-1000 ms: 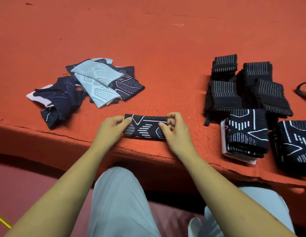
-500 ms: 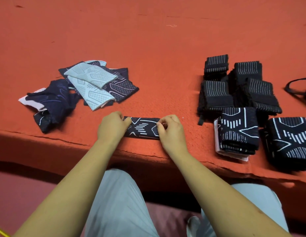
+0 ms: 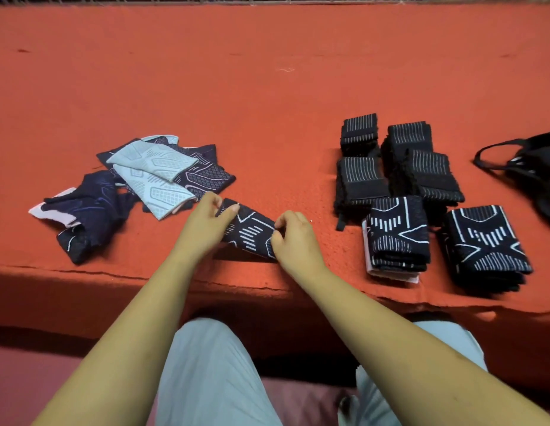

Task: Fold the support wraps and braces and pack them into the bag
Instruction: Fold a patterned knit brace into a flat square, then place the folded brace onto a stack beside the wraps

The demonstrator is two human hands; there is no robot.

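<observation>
Patterned wrap (image 3: 250, 233) lies at six o'clock on the red table (image 3: 267, 103). The left hand (image 3: 203, 229) pinches its nine-o'clock end and the right hand (image 3: 295, 241) its three-o'clock end. Square the edges and press the crease flat before adding it to the folded stacks (image 3: 396, 235) at three o'clock, beside what looks like the bag (image 3: 531, 170).

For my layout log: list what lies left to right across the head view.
From the left: unfolded pile of wraps → left hand → held wrap → right hand → folded stacks → black bag.
</observation>
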